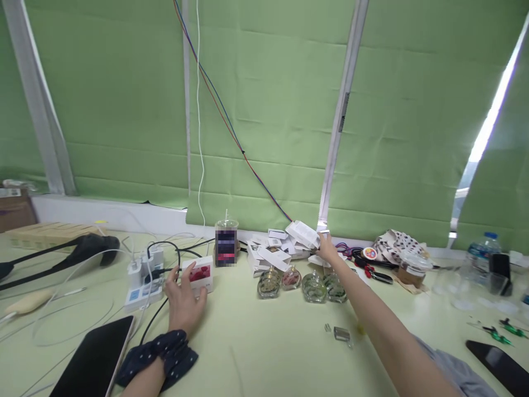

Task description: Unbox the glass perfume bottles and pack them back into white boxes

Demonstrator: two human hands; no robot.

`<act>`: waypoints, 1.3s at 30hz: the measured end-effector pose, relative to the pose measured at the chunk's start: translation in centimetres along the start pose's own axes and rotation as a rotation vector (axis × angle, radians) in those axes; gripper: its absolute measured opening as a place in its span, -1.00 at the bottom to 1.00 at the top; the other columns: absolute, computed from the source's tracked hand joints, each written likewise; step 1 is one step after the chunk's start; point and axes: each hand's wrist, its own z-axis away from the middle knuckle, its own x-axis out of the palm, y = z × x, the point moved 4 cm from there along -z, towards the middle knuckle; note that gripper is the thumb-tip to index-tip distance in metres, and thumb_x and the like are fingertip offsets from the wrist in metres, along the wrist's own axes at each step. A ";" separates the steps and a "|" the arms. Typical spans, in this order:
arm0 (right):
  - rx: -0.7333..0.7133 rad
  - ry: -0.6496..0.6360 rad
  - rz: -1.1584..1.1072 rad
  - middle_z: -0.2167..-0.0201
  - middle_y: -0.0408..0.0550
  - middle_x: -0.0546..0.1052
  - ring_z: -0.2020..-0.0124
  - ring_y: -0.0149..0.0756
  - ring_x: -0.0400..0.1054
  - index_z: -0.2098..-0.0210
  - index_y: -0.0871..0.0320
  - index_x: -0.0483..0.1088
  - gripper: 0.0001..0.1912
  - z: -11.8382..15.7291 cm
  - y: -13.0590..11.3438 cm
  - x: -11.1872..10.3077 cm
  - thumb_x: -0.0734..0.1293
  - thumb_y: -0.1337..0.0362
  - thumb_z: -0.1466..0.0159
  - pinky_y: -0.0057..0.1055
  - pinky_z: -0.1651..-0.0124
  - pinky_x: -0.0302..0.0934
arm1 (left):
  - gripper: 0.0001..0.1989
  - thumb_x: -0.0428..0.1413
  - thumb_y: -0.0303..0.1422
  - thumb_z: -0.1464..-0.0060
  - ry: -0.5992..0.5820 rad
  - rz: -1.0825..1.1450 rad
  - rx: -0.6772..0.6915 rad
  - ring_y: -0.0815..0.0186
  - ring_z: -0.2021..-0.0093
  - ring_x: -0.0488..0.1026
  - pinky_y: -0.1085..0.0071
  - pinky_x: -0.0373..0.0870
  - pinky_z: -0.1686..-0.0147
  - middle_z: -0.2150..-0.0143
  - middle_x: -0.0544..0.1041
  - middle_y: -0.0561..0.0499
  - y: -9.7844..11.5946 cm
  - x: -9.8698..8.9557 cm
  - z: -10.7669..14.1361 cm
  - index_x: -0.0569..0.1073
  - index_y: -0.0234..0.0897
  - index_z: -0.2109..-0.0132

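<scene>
Green blinds point(268, 99) fill the upper half of the view, above a pale table point(248, 353) where a person works with two bare hands. A dark tablet point(93, 358) lies at the lower left, and a loose heap of small white boxes point(270, 256) sits at the back, near the middle. A lidded cup point(226, 242) with a straw stands between the heap and the left hand point(184, 300). That hand, its wrist in a dotted dark band point(163, 355), curves loosely at the left edge of a white box with a red picture point(202, 274); whether it bears on the box, I cannot tell. The right hand point(327, 251) reaches far forward and seems to have a narrow pinch on the end of a tilted white carton point(303, 234) above the heap, though its fingertips are partly hidden. Four round glass bottles point(314, 288) stand in front of the heap. Nearer the person lies a tiny metal cylinder point(341, 333). The step in hand appears to be handling the packaging at the heap; moving the carton would call for a careful lift, clear of the bottles below.
</scene>
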 end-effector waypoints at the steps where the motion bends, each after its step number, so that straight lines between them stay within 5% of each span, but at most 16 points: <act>1: -0.001 -0.012 0.032 -0.31 0.31 -0.07 0.01 0.01 0.34 -0.26 0.08 0.03 -0.25 -0.2 -0.1 0.6 0.32 0.43 -0.11 -0.13 0.04 0.18 | -0.44 0.01 -0.35 -0.02 0.006 -0.016 -0.002 -0.16 -0.21 0.05 -0.05 0.07 -0.15 -0.18 0.03 -0.32 0.1 0.0 0.0 0.19 -0.39 -0.19; 5: -0.022 -0.003 0.104 -0.33 0.28 -0.07 -0.08 0.14 0.27 -0.26 0.02 0.06 -0.37 -0.7 -0.9 2.0 0.19 0.44 -0.23 0.09 -0.03 0.05 | -0.49 -0.01 -0.34 -0.04 0.001 -0.072 -0.037 -0.18 -0.16 0.13 -0.08 0.15 -0.05 -0.17 0.08 -0.32 0.4 0.0 0.3 0.23 -0.34 -0.16; 10: -0.014 0.061 0.043 -0.04 0.36 0.37 -0.06 0.11 0.29 -0.20 0.19 0.17 -0.49 -0.6 -1.1 1.8 0.11 0.49 -0.26 0.11 -0.05 -0.01 | -0.47 -0.01 -0.33 -0.04 -0.016 -0.058 -0.080 -0.17 -0.18 0.11 -0.10 0.10 -0.05 -0.19 0.08 -0.28 0.7 -0.1 0.4 0.21 -0.26 -0.18; 17: 0.187 0.197 -0.243 0.21 0.33 0.50 0.07 0.02 0.39 0.08 0.32 0.36 -0.67 -0.9 1.3 -2.2 0.06 0.39 -0.29 -0.12 0.05 0.16 | -0.53 -0.02 -0.28 -0.08 0.029 -0.092 -0.063 -0.16 -0.20 0.07 -0.12 -0.01 -0.09 -0.22 0.08 -0.30 1.9 -0.6 0.4 0.25 -0.29 -0.14; 21: 0.190 0.214 -0.523 0.29 0.14 0.52 0.24 -0.13 0.44 0.17 0.27 0.36 -0.68 0.0 2.9 -5.1 0.05 0.31 -0.26 -0.33 0.22 0.24 | -0.57 -0.02 -0.29 -0.09 0.026 -0.069 -0.016 -0.13 -0.21 0.08 -0.10 -0.04 -0.10 -0.21 0.10 -0.31 3.0 -0.5 0.6 0.27 -0.29 -0.11; 26: 0.094 0.054 -0.923 0.46 -0.08 0.50 0.52 -0.33 0.39 0.26 0.20 0.33 -0.71 4.6 3.0 -6.1 0.12 0.16 -0.16 -0.49 0.49 0.17 | -0.59 -0.03 -0.29 -0.10 -0.041 0.017 0.037 -0.06 -0.21 0.12 -0.05 -0.07 -0.11 -0.17 0.14 -0.27 5.3 0.1 1.2 0.26 -0.25 -0.10; 34: 0.083 -0.255 -1.310 0.58 -0.11 0.49 0.63 -0.35 0.32 0.37 0.16 0.36 -0.76 15.0 -0.1 -3.2 0.23 0.15 -0.03 -0.44 0.53 0.16 | -0.58 -0.05 -0.24 -0.16 -0.196 0.318 0.068 -0.02 -0.23 0.09 -0.04 -0.02 -0.13 -0.16 0.17 -0.23 10.4 0.4 4.2 0.16 -0.21 -0.15; 39: 0.119 -0.498 -1.397 0.61 -0.12 0.49 0.66 -0.38 0.30 0.38 0.16 0.38 -0.75 19.5 -3.3 0.7 0.28 0.13 0.00 -0.45 0.56 0.15 | -0.47 -0.09 -0.11 -0.18 -0.540 0.797 -0.059 0.04 -0.17 0.21 0.04 0.15 -0.09 -0.19 0.21 -0.21 12.3 1.6 6.4 0.03 -0.17 -0.23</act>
